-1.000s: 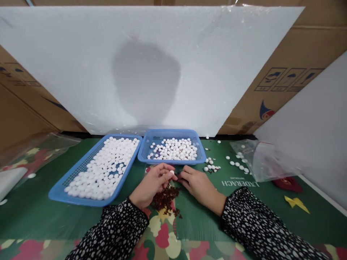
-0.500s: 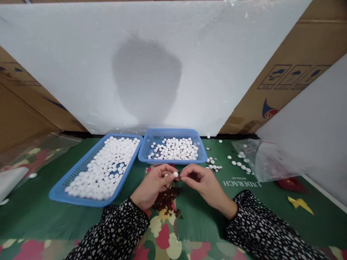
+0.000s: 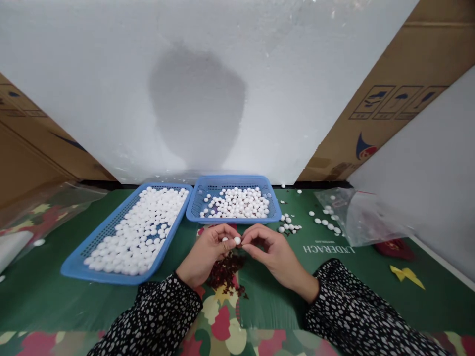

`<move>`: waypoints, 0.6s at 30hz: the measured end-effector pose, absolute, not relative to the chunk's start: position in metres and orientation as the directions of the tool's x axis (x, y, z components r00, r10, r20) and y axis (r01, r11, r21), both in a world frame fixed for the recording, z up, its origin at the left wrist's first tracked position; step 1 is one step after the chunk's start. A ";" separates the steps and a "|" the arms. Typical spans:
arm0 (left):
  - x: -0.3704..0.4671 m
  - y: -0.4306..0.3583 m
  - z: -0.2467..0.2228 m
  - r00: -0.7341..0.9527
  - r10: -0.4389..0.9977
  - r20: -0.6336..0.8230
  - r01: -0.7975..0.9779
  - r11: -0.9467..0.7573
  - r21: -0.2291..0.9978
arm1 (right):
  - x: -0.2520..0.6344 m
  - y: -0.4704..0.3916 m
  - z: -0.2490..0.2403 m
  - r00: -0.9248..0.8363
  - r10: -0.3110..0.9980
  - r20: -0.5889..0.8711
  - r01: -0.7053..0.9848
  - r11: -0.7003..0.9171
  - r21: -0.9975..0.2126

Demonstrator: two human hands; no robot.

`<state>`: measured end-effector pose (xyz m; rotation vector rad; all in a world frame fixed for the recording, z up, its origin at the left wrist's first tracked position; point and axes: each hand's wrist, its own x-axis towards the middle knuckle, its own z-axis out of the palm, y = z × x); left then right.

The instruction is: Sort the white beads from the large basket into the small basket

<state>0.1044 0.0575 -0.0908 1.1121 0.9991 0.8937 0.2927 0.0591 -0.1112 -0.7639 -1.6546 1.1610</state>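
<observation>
Nearest, a camouflage-like strip in pink, cream and green [image 3: 222,324] along the front of the green counter [image 3: 274,306]; black sleeves with pale specks [image 3: 166,314] reach in over it. Pile of dark red flakes [image 3: 224,274], crumbly, irregular bits, lies under and between the hands. Left hand [image 3: 204,254]: thumb and index fingers clamped on a white ball [image 3: 237,241], held above the far end of the pile. Ball is small, smooth, matte white, rounded, no marks visible. Second white ball [image 3: 224,240] sits tucked in the same hand, only partly visible. Right hand [image 3: 272,252]: thumb and index tips close together at the ball's right side; too small to tell whether they grip it or a tiny bit of something. Yellow scrap [image 3: 407,276] off to the right. Left blue basket [image 3: 107,278], full of similar white balls, lies at a slant. Right blue basket [image 3: 233,221], just beyond the hands, part-filled, reddish bits among its balls. Loose white balls [image 3: 289,227] right of it, more beside a clear plastic bag [image 3: 356,217]. Behind: white board [image 3: 297,99] with a round shadow, brown cardboard [image 3: 352,128].
</observation>
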 end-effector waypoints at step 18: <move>0.108 0.053 -0.091 0.292 0.940 -0.175 -0.094 0.210 0.973 | 0.287 0.053 -0.113 -0.265 0.901 0.343 0.016 0.360 -0.933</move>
